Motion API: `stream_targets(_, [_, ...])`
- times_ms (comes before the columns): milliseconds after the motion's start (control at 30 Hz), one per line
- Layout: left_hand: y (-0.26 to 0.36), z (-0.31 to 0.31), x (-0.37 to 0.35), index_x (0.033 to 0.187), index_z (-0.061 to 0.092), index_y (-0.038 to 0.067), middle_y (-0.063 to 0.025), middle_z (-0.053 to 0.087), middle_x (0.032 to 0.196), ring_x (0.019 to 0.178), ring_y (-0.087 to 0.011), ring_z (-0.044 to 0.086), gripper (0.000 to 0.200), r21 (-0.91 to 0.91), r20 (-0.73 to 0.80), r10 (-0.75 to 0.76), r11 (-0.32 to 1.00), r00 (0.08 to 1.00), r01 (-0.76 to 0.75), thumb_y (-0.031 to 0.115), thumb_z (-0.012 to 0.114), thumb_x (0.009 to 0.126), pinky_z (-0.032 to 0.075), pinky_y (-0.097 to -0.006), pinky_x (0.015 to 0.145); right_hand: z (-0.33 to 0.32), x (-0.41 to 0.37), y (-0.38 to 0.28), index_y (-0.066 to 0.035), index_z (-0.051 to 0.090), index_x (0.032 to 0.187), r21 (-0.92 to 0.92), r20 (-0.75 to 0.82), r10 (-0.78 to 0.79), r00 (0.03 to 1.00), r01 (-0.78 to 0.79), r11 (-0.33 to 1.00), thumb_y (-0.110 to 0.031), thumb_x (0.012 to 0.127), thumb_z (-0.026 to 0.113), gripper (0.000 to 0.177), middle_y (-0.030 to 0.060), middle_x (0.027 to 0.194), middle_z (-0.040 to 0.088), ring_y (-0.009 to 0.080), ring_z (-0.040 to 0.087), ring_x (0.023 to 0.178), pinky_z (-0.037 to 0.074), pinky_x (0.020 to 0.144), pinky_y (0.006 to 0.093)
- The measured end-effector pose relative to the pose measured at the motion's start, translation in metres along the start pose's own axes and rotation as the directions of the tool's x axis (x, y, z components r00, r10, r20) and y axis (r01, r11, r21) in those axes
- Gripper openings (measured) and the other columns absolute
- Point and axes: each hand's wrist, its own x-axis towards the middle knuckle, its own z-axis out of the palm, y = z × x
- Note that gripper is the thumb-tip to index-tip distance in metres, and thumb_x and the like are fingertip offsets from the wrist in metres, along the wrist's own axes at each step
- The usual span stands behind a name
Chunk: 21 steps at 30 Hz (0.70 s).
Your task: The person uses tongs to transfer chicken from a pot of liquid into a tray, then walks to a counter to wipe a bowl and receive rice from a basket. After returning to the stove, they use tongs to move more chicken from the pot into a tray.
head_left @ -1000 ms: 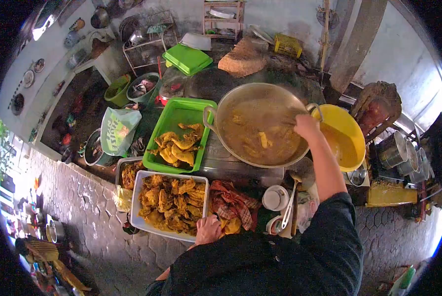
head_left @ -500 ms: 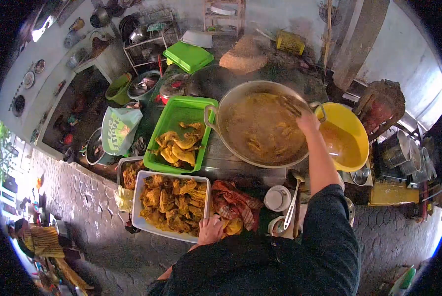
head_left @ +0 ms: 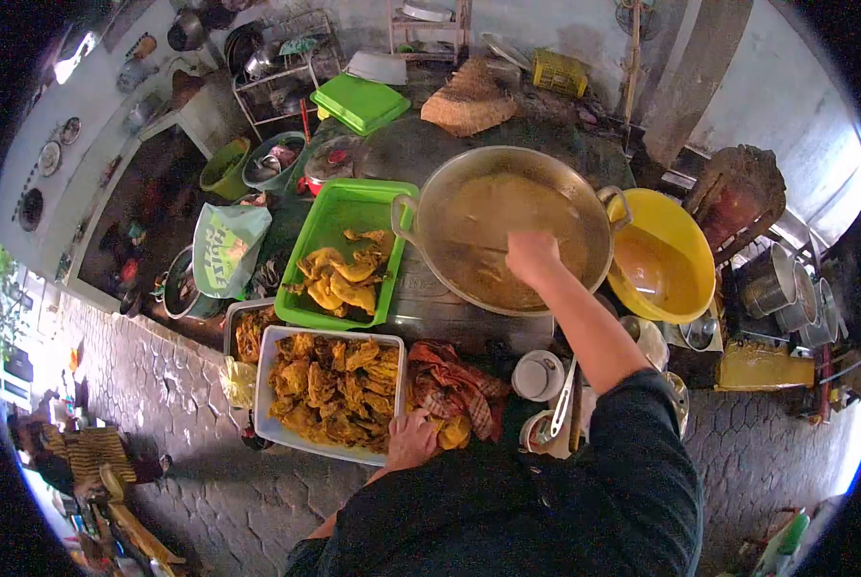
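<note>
My right hand (head_left: 531,258) is over the large metal wok (head_left: 437,197), closed around a thin utensil that looks like tongs (head_left: 483,248). Its tip points left, over brown, foaming liquid; steam and motion blur it. My left hand (head_left: 413,439) has its fingers over the near right corner of a white plastic tub (head_left: 401,385). Brown fried chicken pieces (head_left: 329,389) fill that tub. Behind it, a green tray (head_left: 301,260) holds yellow chicken (head_left: 339,281). A red checked cloth (head_left: 457,380) lies right beside my left hand.
A yellow basin (head_left: 685,260) with cloudy liquid adjoins the wok's right side. Nearer me are a white container (head_left: 538,375) and a metal ladle (head_left: 563,399). A plastic bag (head_left: 230,248) lies left of the green tray. Metal pots (head_left: 769,288) stand at far right.
My right hand has moved left and nearer, from the wok's right side to over its front middle, bringing the utensil along. Chicken pieces seen earlier at the surface are now hidden. My left hand stays put.
</note>
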Motion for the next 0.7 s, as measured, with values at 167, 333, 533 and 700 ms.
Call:
stream_targets(167, [0.004, 0.004, -0.002, 0.09, 0.061, 0.012, -0.0079, 0.048, 0.109, 0.099, -0.0297, 0.045, 0.011, -0.009, -0.048, 0.02, 1.0, 0.999, -0.021, 0.015, 0.06, 0.079, 0.034, -0.0466, 0.085, 0.014, 0.029, 0.016, -0.003, 0.065, 0.086, -0.036, 0.008, 0.131, 0.991, -0.13, 0.991, -0.019, 0.077, 0.062, 0.019, 0.0171, 0.084, 0.065, 0.0302, 0.064, 0.076, 0.052, 0.065, 0.0401])
stream_targets(333, [0.003, 0.001, -0.009, 0.09, 0.061, 0.012, -0.0076, 0.048, 0.109, 0.098, -0.0294, 0.046, 0.012, 0.014, -0.107, 0.032, 0.999, 0.994, -0.03, 0.015, 0.061, 0.078, 0.035, -0.0465, 0.085, -0.008, 0.001, 0.034, -0.004, 0.06, 0.102, 0.086, -0.038, 0.188, 0.981, -0.184, 0.979, -0.03, 0.079, 0.061, 0.035, 0.0179, 0.093, 0.064, 0.0325, 0.063, 0.086, 0.051, 0.072, 0.0428])
stream_targets(533, [0.003, 0.001, -0.016, 0.09, 0.061, 0.012, -0.006, 0.049, 0.11, 0.102, -0.0287, 0.046, 0.015, 0.031, -0.099, -0.023, 0.999, 0.995, 0.026, 0.014, 0.062, 0.075, 0.036, -0.0463, 0.087, -0.038, -0.079, 0.077, -0.005, 0.057, 0.107, 0.098, -0.183, 0.278, 0.943, -0.264, 0.96, -0.033, 0.076, 0.062, 0.042, 0.0176, 0.095, 0.064, 0.0365, 0.061, 0.091, 0.048, 0.078, 0.0467])
stream_targets(700, [0.007, -0.004, -0.011, 0.094, 0.063, 0.014, -0.0086, 0.048, 0.113, 0.104, -0.0295, 0.046, 0.019, -0.021, -0.026, -0.008, 1.0, 1.0, 0.007, 0.017, 0.064, 0.076, 0.035, -0.0485, 0.088, -0.038, -0.103, 0.111, -0.005, 0.058, 0.108, 0.062, -0.163, 0.338, 0.927, -0.332, 0.941, -0.037, 0.072, 0.065, 0.048, 0.0188, 0.097, 0.064, 0.0352, 0.061, 0.091, 0.048, 0.08, 0.0463])
